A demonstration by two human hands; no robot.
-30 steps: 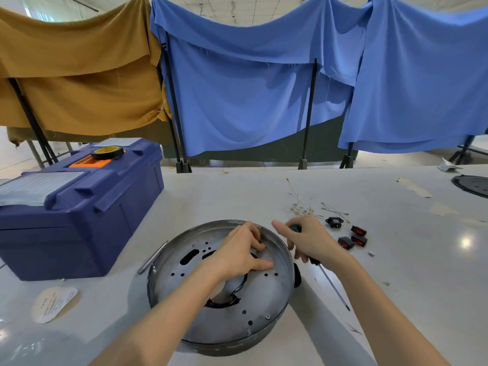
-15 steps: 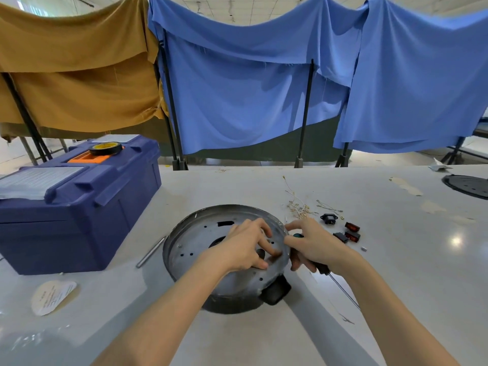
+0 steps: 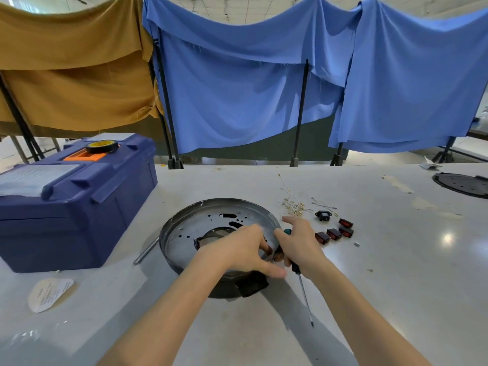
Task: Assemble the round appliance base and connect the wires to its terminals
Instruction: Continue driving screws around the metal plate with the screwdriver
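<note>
The round metal appliance base (image 3: 200,228) lies on the white table, tilted up toward me, with a black handle (image 3: 250,282) at its near edge. My left hand (image 3: 237,249) grips the base's right rim, fingers curled over the edge. My right hand (image 3: 298,241) holds a screwdriver (image 3: 303,291) with a green-black handle, shaft pointing toward me, and its fingers also touch the rim. A bundle of thin wires (image 3: 293,204) lies just beyond the base. Several small red-and-black switches (image 3: 335,232) and a black socket (image 3: 322,215) lie to the right.
A blue toolbox (image 3: 74,202) with a tape roll (image 3: 101,146) on top stands at the left. A metal rod (image 3: 145,250) lies beside the base. A paper label (image 3: 48,293) sits front left. A black round plate (image 3: 462,184) lies far right. Cloth screens hang behind the table.
The base has been turned and shifted, its black handle coming round to the near side. My left hand moved from the base's centre to its right rim, meeting my right hand.
</note>
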